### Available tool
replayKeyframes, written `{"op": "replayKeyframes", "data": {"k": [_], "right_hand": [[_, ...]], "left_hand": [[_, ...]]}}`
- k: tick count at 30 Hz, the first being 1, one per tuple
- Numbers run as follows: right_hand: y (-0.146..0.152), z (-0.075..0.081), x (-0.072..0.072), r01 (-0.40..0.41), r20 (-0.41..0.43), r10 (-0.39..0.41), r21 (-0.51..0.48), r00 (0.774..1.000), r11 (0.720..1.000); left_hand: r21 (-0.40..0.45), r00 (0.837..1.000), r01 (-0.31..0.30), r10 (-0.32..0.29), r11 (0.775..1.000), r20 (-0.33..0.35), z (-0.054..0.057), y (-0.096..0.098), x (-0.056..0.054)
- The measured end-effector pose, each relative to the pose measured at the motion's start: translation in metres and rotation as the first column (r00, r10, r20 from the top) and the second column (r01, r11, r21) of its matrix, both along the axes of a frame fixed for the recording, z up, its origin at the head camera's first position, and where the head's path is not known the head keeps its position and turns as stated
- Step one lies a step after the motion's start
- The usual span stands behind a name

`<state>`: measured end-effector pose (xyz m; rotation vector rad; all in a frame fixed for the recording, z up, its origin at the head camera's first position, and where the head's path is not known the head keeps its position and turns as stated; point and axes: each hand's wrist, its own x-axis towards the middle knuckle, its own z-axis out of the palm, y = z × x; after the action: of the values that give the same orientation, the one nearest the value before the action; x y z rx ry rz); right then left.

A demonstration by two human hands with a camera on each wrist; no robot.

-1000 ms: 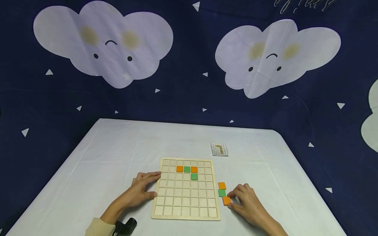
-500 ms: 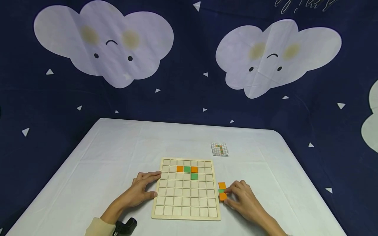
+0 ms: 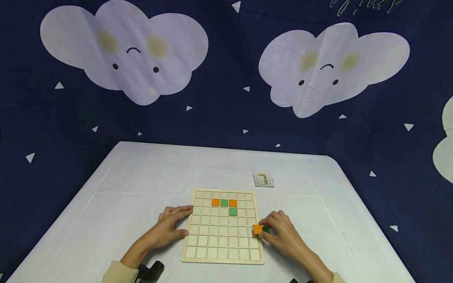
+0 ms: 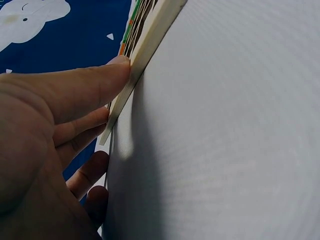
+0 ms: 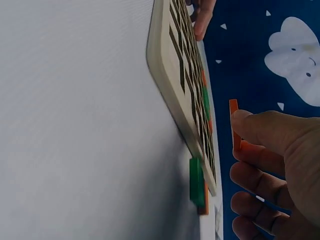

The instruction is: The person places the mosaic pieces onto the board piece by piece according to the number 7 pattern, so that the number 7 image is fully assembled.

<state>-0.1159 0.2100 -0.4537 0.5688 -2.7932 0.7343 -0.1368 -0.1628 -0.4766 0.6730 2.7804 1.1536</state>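
Note:
A wooden grid board (image 3: 223, 261) lies on the table. My left hand (image 3: 168, 228) rests with its fingertips and thumb against the board's left edge. Between thumb and finger, my right hand (image 3: 284, 236) pinches an orange square tile (image 3: 257, 229), held raised over the board's right edge; the right wrist view shows this tile (image 5: 233, 106) edge-on. Beneath that hand, a loose green tile (image 5: 196, 180) and a mostly hidden orange tile (image 5: 205, 202) lie beside the board. Set in the grid are an orange tile (image 3: 215, 202), a green tile (image 3: 224, 203), another orange tile (image 3: 232, 203) and another green tile (image 3: 232, 212).
A small card (image 3: 263, 179) printed with a coloured grid pattern lies beyond the board, to the right. The white-covered table (image 3: 141, 177) ends at a dark blue cloth backdrop (image 3: 226, 125) with clouds. A black device (image 3: 151, 272) is at the left wrist.
My right hand has slid the orange tile up beside the green one, then lifted it leftward over the board's edge. The left hand has stayed in place.

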Motion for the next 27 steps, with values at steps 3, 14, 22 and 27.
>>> {"op": "replayKeyframes", "data": {"k": [3,14,22,27], "right_hand": [[-0.005,0.001,-0.003,-0.009,-0.005,0.009,-0.013,1.000,1.000],[-0.026,0.000,-0.011,-0.017,-0.045,0.017,-0.009,0.999,1.000],[-0.042,0.001,-0.016,-0.004,-0.028,0.004,0.018,1.000,1.000],[-0.049,0.001,-0.019,-0.012,-0.050,0.013,0.016,0.999,1.000]], "left_hand": [[0.004,1.000,-0.001,0.001,1.000,0.000,0.000,0.000,0.000],[0.008,1.000,-0.004,0.004,1.000,-0.004,-0.001,0.000,0.000],[0.011,1.000,0.002,-0.002,1.000,-0.004,-0.001,0.000,0.000],[0.015,1.000,-0.007,0.007,1.000,0.009,-0.001,0.001,0.000]]}}
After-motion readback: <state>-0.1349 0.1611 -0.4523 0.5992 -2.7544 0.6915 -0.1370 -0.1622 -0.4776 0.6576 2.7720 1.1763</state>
